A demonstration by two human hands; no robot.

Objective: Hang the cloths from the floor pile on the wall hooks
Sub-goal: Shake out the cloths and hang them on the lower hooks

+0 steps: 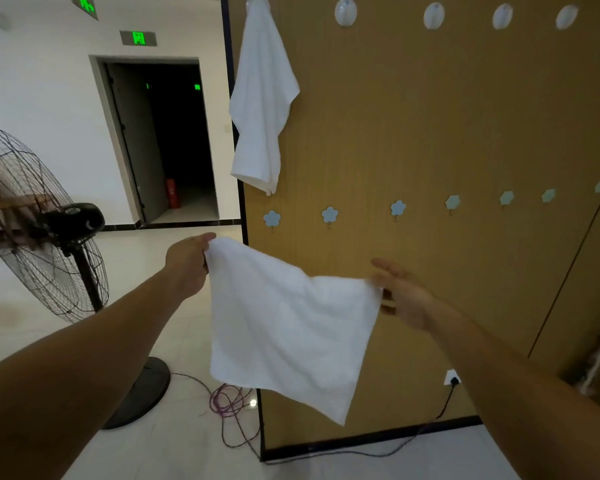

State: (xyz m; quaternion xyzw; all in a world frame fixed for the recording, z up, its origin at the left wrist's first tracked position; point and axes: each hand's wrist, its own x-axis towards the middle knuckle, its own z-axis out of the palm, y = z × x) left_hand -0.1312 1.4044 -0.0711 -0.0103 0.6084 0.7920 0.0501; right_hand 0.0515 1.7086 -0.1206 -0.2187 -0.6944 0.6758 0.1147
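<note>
I hold a white cloth [288, 327] spread out in front of the brown wall panel [430, 126]. My left hand [187, 261] grips its upper left corner. My right hand [400, 296] pinches the upper right corner, with the other fingers stretched out. Another white cloth [262, 102] hangs from the leftmost round hook [257, 3] of the top row. Further round white hooks [345, 11] run to the right and carry nothing. Below them is a row of small blue flower hooks [329, 214], also bare. The floor pile is out of view.
A black standing fan [42, 230] is at the left, its base [142, 393] on the tiled floor. Purple and black cables [227, 403] lie by the panel's lower corner, one plugged into a socket [451, 376]. A dark open doorway [167, 140] is behind.
</note>
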